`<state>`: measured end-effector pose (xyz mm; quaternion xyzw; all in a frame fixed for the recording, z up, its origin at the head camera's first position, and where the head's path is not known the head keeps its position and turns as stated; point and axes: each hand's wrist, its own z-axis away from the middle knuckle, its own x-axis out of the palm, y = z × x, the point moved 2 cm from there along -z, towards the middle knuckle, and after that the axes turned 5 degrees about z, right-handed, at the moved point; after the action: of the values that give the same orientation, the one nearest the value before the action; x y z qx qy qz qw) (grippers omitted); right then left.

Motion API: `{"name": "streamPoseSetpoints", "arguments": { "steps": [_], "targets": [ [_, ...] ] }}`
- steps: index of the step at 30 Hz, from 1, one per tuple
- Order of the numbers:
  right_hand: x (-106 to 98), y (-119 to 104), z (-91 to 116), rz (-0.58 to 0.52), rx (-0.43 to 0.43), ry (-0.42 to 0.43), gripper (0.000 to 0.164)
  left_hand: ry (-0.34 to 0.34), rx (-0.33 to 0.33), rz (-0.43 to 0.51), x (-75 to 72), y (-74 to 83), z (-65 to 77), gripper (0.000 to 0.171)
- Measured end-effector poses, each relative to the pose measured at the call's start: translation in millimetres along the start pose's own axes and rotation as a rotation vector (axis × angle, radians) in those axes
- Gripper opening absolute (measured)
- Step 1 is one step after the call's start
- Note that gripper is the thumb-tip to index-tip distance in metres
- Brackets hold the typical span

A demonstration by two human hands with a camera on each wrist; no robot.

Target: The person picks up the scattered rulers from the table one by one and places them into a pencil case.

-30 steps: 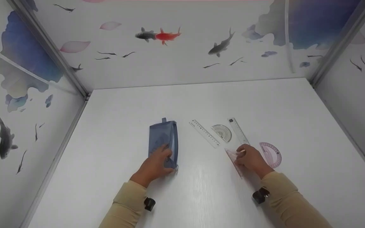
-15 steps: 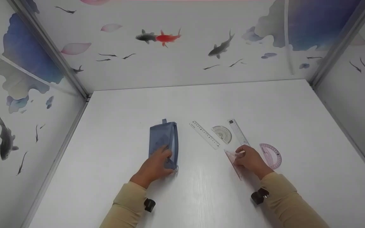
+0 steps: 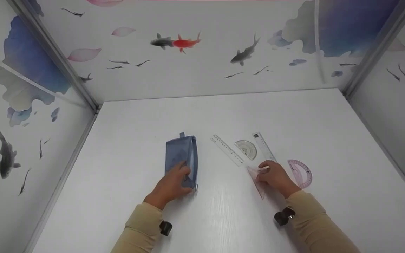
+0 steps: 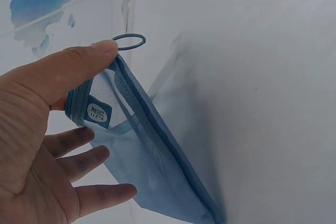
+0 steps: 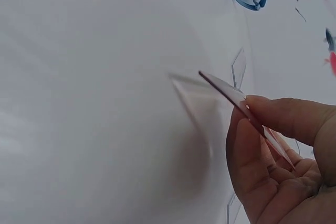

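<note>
My left hand point(image 3: 170, 184) grips a blue mesh pencil pouch point(image 3: 178, 153) near its zipper end. In the left wrist view the thumb lies at the pouch's top corner beside a cord loop point(image 4: 131, 41), the index finger is mostly hidden, and the other fingers are spread along the mesh. The pouch's long zipper side gapes. To the right, my right hand point(image 3: 276, 177) pinches a pink transparent set square point(image 3: 257, 182) between thumb and fingers. It is tilted over the table, casting a shadow in the right wrist view.
Between the hands and beyond lie a clear ruler point(image 3: 227, 150), a clear protractor point(image 3: 246, 149) and a second ruler point(image 3: 263, 146). A pink protractor point(image 3: 309, 175) lies right of my right hand. Printed walls enclose the white table point(image 3: 135, 119) at the back and sides.
My right hand has shifted slightly left with the pink set square, toward the pouch. The left hand and pouch have stayed in place.
</note>
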<state>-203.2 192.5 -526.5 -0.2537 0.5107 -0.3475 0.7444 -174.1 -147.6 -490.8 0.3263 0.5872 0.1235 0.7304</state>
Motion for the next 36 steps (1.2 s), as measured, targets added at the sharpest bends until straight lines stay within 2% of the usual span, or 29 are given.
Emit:
{"name": "streamPoseSetpoints", "arguments": {
  "steps": [6,11,18,36],
  "targets": [
    [4,-6,-2,-0.011,0.03,-0.002,0.041,0.008,-0.004,0.003,-0.6,0.1,0.4,0.04],
    [7,-10,-3,-0.029,0.023,-0.004,0.042,0.009,-0.008,0.0,-1.0,-1.2,-0.1,0.04],
    [12,-19,-5,-0.125,0.035,-0.022,0.041,0.015,-0.012,0.003,-0.7,-3.5,-0.3,0.044],
    [22,-36,-14,-0.129,0.034,-0.012,0.04,0.023,0.01,-0.002,-4.7,-4.2,-1.9,0.042]
  ]
}}
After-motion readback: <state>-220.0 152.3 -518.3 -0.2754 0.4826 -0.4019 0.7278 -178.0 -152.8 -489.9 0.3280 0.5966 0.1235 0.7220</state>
